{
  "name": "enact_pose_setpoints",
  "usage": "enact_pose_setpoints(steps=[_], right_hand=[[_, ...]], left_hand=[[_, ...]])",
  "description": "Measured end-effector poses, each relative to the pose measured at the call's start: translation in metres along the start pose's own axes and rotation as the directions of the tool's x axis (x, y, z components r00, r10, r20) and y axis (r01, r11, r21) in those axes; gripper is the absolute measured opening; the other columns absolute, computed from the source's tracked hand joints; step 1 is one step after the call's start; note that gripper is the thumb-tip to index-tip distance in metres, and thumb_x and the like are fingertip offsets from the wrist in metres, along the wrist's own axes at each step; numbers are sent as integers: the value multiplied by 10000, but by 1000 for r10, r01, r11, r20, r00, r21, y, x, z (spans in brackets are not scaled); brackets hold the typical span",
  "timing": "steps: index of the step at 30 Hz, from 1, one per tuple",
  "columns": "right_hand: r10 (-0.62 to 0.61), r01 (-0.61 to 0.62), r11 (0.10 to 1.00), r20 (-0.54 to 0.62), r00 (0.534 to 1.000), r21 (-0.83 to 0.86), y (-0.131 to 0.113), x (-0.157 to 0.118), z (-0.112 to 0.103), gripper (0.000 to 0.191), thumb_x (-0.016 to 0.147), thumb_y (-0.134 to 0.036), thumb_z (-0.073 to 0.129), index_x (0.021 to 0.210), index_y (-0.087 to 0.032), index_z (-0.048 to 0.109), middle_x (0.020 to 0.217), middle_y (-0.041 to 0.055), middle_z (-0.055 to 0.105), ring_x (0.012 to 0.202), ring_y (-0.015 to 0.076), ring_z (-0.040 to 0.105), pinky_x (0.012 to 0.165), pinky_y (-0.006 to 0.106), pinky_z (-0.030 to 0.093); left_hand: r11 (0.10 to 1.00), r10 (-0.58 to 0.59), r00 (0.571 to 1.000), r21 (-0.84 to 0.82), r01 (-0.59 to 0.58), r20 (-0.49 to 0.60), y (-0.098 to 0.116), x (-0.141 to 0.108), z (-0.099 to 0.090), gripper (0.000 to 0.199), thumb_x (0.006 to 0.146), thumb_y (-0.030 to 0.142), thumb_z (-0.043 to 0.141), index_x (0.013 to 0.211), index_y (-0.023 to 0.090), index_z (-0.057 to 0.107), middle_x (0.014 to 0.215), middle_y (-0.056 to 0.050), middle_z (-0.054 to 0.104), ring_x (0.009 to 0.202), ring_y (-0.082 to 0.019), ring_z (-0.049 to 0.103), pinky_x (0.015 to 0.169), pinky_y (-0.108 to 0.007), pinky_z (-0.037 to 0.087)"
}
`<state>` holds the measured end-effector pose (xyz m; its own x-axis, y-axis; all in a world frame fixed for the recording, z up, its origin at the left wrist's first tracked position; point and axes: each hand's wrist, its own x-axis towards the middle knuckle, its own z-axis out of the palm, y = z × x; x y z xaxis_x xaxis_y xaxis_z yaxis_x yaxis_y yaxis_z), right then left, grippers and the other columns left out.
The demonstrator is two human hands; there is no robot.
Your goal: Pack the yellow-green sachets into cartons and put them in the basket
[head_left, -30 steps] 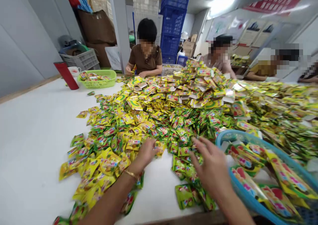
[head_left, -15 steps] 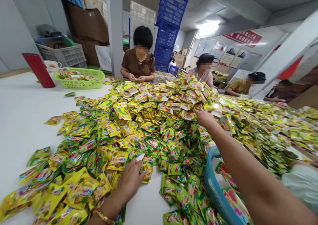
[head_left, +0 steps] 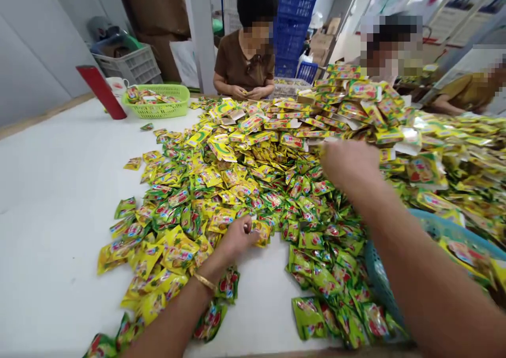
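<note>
My left hand (head_left: 238,238) is low over the white tabletop, its fingers curled and thumb pressed in at a yellow sachet (head_left: 261,231) with fruit pictures. A gold bangle is on that wrist. Yellow sachets (head_left: 174,252) lie heaped to its left, and green sachets (head_left: 312,239) are spread to its right. My right hand (head_left: 350,163), blurred, is closed like a fist at the front of a heap of small yellow cartons (head_left: 253,122), some with white flaps open. Its fingertips are hidden behind the hand, so what they hold does not show.
A blue basket (head_left: 381,273) with larger packs stands under my right forearm. At the far left are a light-green basket (head_left: 158,110) of sachets, a red flask (head_left: 100,92) and a white mug (head_left: 117,85). A person in brown (head_left: 245,63) sits across the table; others sit farther right.
The view has shifted, so the table scene sits farther right and higher. My right hand's fingers, earlier stretched to the cartons, are now curled. My left hand stays at the same yellow sachet.
</note>
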<state>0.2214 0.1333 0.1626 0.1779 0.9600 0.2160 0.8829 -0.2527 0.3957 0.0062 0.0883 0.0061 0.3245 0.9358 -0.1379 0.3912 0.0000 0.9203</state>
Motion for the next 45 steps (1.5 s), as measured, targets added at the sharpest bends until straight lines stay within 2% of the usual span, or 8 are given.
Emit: enact_pose_setpoints(steps=[5,9,12,17,22,27,36,45], right_hand=[[-383,376,911,12,924,170,-97,-150,16,498,788,-79,442,1279,-152,490,1050,165,623,632,162,618,485,251,421],[-442,339,842,177,879,420,-117,-194,48,836,680,-329,711,1408,-220,314,1349,161,454,954,254,604,675,332,504],[-439,283,789,178,881,545,-107,-201,66,975,594,-412,778,1415,-197,297,1337,151,465,1130,308,497,872,424,450],[-370,341,726,-80,926,597,-99,-207,89,599,784,-268,586,1351,-217,401,1192,125,549,1063,261,514,870,426,437],[-149,335,705,-331,932,625,-102,-186,104,562,835,-259,478,1374,-186,339,1182,135,511,1033,246,514,824,391,469],[-54,350,724,-456,888,595,-111,-179,118,600,852,-285,456,1398,-124,266,1167,165,513,1071,267,485,833,410,465],[-56,354,766,-492,869,537,-110,-181,122,665,868,-333,442,1427,-70,195,1121,178,547,1014,265,506,814,390,453],[-175,468,727,-524,834,503,-112,-185,118,695,900,-385,406,1453,-70,127,1099,170,570,937,259,511,774,396,451]], left_hand=[[995,84,990,67,-77,-112,5,3,-22,206,639,183,499,583,201,302,569,77,278,565,-92,282,537,-224,239],[997,70,974,32,-65,-214,9,1,-29,116,606,159,513,669,185,419,629,65,376,603,-95,357,562,-202,300],[985,-10,993,-173,-9,-114,12,-3,-30,334,632,183,539,966,174,530,791,12,515,656,-109,465,552,-193,362],[970,19,1000,-244,-13,24,18,-8,-28,396,660,173,531,1049,134,593,770,-3,541,565,-83,441,482,-182,389],[943,61,980,-311,-119,-189,18,-8,-8,375,697,175,509,1068,150,555,840,-19,580,684,-125,543,515,-204,475],[953,292,903,19,-302,-316,18,-15,13,367,744,111,499,1098,183,560,1108,-57,630,1036,-180,574,935,-333,455],[951,256,962,154,-267,90,12,-10,-2,379,716,76,470,1031,155,666,1021,-40,693,883,-171,623,860,-287,470],[889,364,852,133,-438,377,19,-15,-11,278,707,79,444,779,153,702,764,-18,679,745,-150,572,749,-242,442]])
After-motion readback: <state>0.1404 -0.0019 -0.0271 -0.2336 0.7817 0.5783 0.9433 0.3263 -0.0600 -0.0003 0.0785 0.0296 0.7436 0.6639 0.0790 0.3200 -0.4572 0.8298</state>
